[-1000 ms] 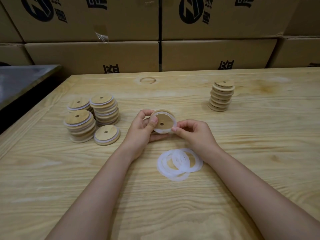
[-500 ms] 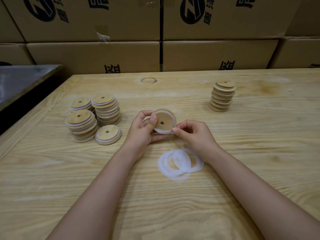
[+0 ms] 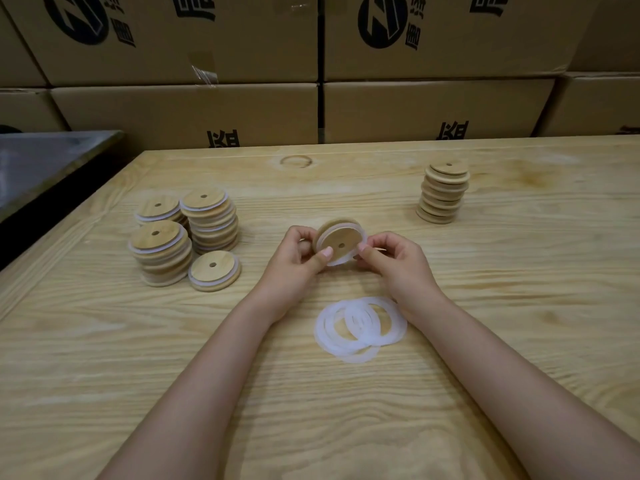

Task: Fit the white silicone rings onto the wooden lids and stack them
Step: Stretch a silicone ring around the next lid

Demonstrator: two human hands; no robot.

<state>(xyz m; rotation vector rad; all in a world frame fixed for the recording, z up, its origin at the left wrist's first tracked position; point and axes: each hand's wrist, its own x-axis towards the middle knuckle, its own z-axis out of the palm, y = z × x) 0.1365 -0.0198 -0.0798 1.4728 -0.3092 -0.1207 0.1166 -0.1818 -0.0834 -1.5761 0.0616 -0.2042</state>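
Wooden lid [image 3: 341, 241] held by left hand [image 3: 294, 268], right hand [image 3: 394, 265], cardboard boxes [image 3: 433, 109] closed

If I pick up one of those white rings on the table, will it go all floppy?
Probably floppy: the rings look thin and flat. Likely very light too, being see-through and mostly hole. They overlap in a pile, so lifting one may drag its neighbours.

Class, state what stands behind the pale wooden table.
Stacked brown cardboard boxes with black printing stand behind the pale wooden table; its far edge hides their bases.
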